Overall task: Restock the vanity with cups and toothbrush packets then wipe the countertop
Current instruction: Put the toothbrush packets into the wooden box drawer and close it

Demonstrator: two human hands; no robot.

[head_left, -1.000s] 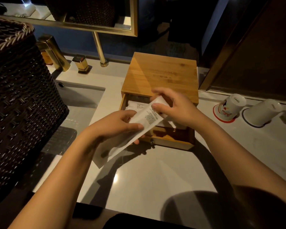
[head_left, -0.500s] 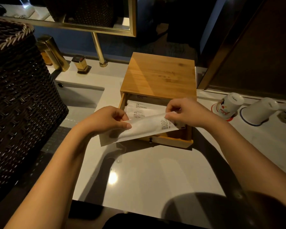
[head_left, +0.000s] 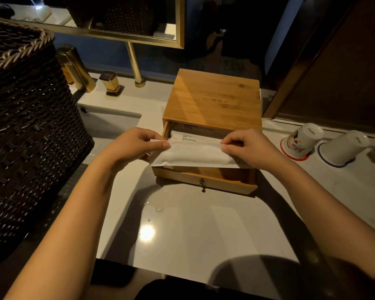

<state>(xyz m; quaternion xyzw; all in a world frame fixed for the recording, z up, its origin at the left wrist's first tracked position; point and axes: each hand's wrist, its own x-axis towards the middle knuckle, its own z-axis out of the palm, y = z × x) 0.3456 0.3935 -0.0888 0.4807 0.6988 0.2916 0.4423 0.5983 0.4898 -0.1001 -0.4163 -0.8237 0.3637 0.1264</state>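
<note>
Over the open drawer [head_left: 204,180] of the wooden box [head_left: 212,98], the left hand [head_left: 134,146] and right hand [head_left: 249,148] each pinch one end of a white toothbrush packet [head_left: 195,154]. Its long axis runs side to side across the drawer, level, just above packets [head_left: 191,137] already inside. Two cups [head_left: 301,141] stand upside down on the table [head_left: 193,230], right of the box.
</note>
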